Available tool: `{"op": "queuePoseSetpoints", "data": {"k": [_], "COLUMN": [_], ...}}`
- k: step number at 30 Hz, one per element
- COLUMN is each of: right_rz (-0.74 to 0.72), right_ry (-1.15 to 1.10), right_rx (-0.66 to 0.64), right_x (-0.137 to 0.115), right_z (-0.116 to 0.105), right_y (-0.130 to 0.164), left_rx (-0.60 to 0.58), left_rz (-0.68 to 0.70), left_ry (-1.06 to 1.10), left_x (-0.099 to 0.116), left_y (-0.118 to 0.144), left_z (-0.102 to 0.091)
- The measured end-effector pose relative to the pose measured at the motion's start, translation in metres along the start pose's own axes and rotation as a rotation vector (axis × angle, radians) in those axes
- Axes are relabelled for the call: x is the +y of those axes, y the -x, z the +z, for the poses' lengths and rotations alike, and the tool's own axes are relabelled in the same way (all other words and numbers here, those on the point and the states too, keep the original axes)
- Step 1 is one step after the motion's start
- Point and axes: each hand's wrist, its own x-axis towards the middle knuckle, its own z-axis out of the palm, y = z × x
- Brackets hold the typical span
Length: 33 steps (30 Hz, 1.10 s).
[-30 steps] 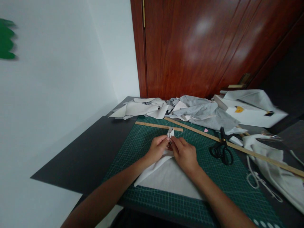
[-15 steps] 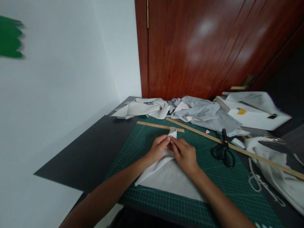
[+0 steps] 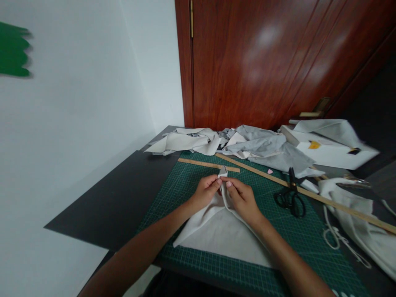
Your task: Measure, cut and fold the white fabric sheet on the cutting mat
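A pale grey-white piece of fabric (image 3: 229, 235) spreads over the green cutting mat (image 3: 213, 260), its upper part gathered and raised between my hands. My left hand (image 3: 206, 192) pinches the fabric near its narrow top between thumb and forefinger. Close beside it, my right hand (image 3: 243, 200) grips the fabric's right edge, thumb on top. A small folded tip of the cloth sticks up past my fingers. The undersides of the folds are hidden by my hands.
Black scissors (image 3: 291, 198) lie to the right near a long wooden ruler (image 3: 260, 172). A shorter ruler (image 3: 201, 163) lies beyond my hands. Fabric scraps (image 3: 192, 141) pile at the back, beside a white box (image 3: 334, 150). A corded cloth (image 3: 365, 231) lies far right.
My right hand has shifted its hold slightly along the fabric's right edge, which now shows as a fold below the fingers. The cloth's lower corners have slid a little nearer to me.
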Motion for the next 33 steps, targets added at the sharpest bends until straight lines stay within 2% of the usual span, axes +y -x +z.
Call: {"op": "queuePoseSetpoints", "data": {"k": [4, 8, 18, 22, 27, 30, 33], "right_rz": [-0.129, -0.240, -0.271, -0.266, -0.205, -0.129, -0.055], "right_ry": [0.188, 0.282, 0.297, 0.220, 0.108, 0.113, 0.112], "right_rx": [0.130, 0.016, -0.088, -0.128, -0.150, -0.107, -0.072], "right_x": [0.002, 0.009, 0.007, 0.004, 0.005, 0.007, 0.010], "right_z": [-0.015, -0.027, -0.029, -0.027, -0.023, -0.019, -0.017], "right_y": [-0.007, -0.013, -0.012, -0.013, -0.013, -0.011, -0.009], "left_rx": [-0.069, -0.141, -0.195, -0.209, -0.279, -0.299, -0.260], "left_rz": [-0.017, -0.004, -0.020, 0.008, 0.040, 0.090, 0.128], "left_ry": [-0.074, -0.151, -0.215, -0.232, -0.325, -0.426, -0.531], "left_x": [0.003, 0.005, 0.000, 0.003, 0.007, 0.008, 0.008], "left_y": [0.002, 0.004, 0.006, 0.007, 0.007, 0.008, 0.009], "left_z": [0.002, 0.003, 0.001, 0.001, -0.002, -0.004, -0.004]}}
